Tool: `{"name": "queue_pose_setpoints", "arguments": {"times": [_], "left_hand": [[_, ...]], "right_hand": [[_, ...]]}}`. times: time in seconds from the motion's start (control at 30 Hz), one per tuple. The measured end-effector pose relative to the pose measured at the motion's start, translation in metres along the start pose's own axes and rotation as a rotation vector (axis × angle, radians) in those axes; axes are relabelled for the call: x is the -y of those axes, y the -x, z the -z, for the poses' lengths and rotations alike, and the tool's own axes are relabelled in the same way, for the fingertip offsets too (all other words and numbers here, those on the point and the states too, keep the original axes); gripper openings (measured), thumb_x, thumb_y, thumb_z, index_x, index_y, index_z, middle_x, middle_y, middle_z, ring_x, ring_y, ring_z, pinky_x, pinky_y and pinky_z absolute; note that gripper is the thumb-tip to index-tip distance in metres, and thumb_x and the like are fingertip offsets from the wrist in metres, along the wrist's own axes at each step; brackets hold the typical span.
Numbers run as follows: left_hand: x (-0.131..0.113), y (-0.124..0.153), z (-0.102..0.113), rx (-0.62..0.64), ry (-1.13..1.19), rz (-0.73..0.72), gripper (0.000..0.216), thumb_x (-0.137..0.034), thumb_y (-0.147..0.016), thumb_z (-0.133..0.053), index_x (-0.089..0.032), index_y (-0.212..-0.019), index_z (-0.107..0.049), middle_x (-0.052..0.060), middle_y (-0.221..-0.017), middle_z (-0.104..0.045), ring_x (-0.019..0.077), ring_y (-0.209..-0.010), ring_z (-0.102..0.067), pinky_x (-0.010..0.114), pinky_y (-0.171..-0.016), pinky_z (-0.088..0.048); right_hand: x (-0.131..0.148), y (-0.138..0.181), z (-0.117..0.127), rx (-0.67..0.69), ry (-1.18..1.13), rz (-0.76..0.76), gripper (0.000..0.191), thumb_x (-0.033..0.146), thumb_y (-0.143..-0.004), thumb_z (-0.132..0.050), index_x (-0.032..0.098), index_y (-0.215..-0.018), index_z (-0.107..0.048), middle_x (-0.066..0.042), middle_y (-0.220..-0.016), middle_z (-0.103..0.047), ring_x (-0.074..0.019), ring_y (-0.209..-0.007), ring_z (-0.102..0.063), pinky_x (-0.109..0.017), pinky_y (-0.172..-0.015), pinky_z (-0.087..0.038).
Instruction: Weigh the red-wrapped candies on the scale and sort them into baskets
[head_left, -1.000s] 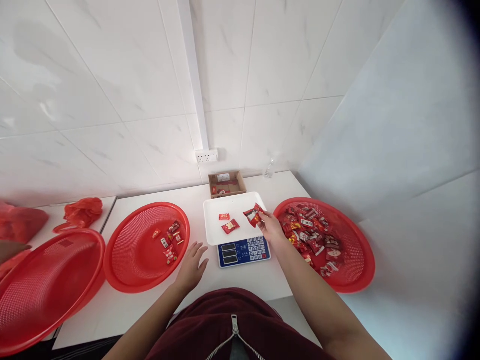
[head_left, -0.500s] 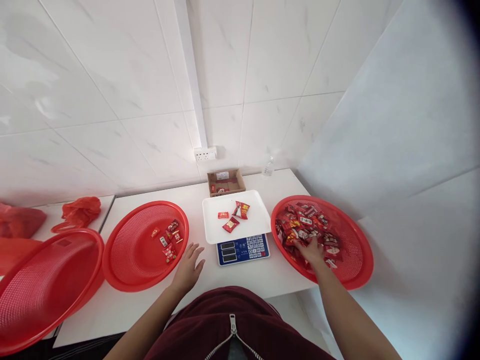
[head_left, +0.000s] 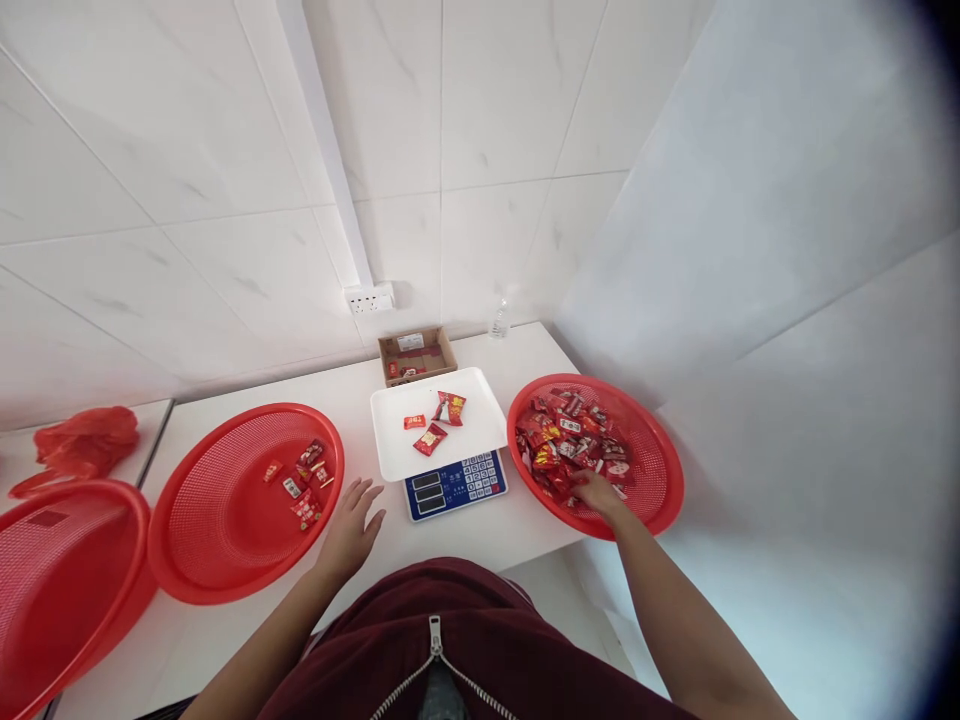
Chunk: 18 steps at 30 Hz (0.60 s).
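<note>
My right hand reaches into the red plastic basket on the right, among many red-wrapped snacks. Its fingers are bent together at the front of the pile; what they grip, if anything, is hidden. My left hand hovers open, fingers apart, by the rim of another red basket that holds several small packets. Between the hands stands a digital scale with a white tray. On the tray lie a large red packet, a dark red packet and a small red one.
Behind the scale sits a cardboard box with a few red packets inside. A clear plastic bottle stands near the wall. At far left are another red basket and a crumpled red bag. A socket strip is on the wall.
The view has turned right, so everything sits further left. My right hand has shifted toward the near side of the pile and its fingers have drawn together. The tray's packets are unchanged.
</note>
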<state>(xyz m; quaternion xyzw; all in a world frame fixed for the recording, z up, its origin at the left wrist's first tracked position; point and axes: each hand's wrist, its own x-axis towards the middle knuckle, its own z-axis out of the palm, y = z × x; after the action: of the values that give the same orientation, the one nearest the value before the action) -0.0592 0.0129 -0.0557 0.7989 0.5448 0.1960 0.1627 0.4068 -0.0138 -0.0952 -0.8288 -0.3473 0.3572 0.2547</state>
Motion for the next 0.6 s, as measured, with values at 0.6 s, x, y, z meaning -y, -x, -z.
{"name": "queue_pose_setpoints", "arguments": {"times": [0.6], "left_hand": [[-0.007,0.003,0.006,0.058,-0.031,0.023,0.031,-0.024,-0.085,-0.047,-0.019,-0.114,-0.057,0.011,-0.128,-0.055,0.0272,-0.128,-0.041,0.048,-0.103,-0.038]], "right_hand": [[0.13,0.028,-0.007,0.118,-0.267,0.268,0.016,0.013,-0.059,-0.067,0.021,-0.072,-0.068,-0.002,-0.074,-0.069,-0.0167,-0.068,-0.061,-0.025,-0.06,-0.047]]}}
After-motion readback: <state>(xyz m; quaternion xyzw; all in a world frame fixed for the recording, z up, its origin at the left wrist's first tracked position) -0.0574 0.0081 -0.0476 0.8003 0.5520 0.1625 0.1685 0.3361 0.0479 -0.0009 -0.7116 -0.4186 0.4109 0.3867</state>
